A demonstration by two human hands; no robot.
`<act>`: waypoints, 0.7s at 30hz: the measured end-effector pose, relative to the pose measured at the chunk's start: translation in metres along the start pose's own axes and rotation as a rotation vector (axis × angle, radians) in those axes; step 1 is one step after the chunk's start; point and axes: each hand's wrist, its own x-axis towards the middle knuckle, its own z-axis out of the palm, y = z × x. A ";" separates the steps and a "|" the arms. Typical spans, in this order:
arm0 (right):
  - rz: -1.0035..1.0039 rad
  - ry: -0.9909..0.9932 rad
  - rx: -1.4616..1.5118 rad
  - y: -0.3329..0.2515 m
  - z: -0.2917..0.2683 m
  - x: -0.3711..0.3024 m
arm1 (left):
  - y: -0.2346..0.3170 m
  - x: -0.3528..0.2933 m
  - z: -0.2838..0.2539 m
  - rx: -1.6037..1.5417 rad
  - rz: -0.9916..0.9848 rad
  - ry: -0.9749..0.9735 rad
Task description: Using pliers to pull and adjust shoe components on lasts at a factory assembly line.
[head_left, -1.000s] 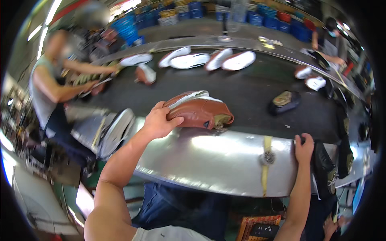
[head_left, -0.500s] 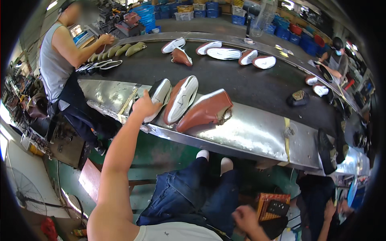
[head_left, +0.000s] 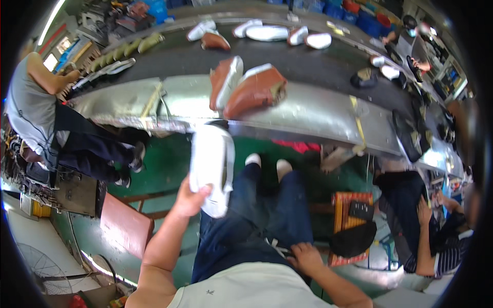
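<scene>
My left hand [head_left: 191, 198] grips a shoe with a white sole [head_left: 209, 159], thumb on the sole. The shoe is raised in front of the metal ledge, its sole toward me and a dark part showing at its far end. My right hand [head_left: 306, 258] lies on my dark blue trousers [head_left: 287, 205], fingers apart, beside a pale drawstring [head_left: 277, 248]. Beyond the held shoe, a brown shoe with a white sole [head_left: 226, 82] leans beside another brown shoe [head_left: 257, 92] on the metal ledge [head_left: 190, 97].
A dark belt [head_left: 308, 64] carries several white-soled shoes [head_left: 267, 33] and a row of olive shoes [head_left: 131, 46]. One person [head_left: 38, 102] stands at left; another sits at right near black shoes [head_left: 405, 136]. A pink board [head_left: 123, 226] and an orange rack [head_left: 352, 205] flank me.
My left hand has lifted the leftmost shoe off the ledge and drawn it toward me, sole turned up. My right hand has come to lie on my trousers. The view has tilted down.
</scene>
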 end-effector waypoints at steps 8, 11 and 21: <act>-0.017 -0.219 0.005 -0.002 -0.032 -0.007 | -0.089 -0.021 0.143 1.107 -0.351 -0.691; 0.053 -0.306 0.070 -0.005 -0.025 -0.020 | -0.081 0.006 0.187 1.434 -0.068 -0.798; 0.181 -0.218 0.502 0.019 -0.049 -0.036 | -0.108 0.066 0.174 -0.032 -0.288 -0.578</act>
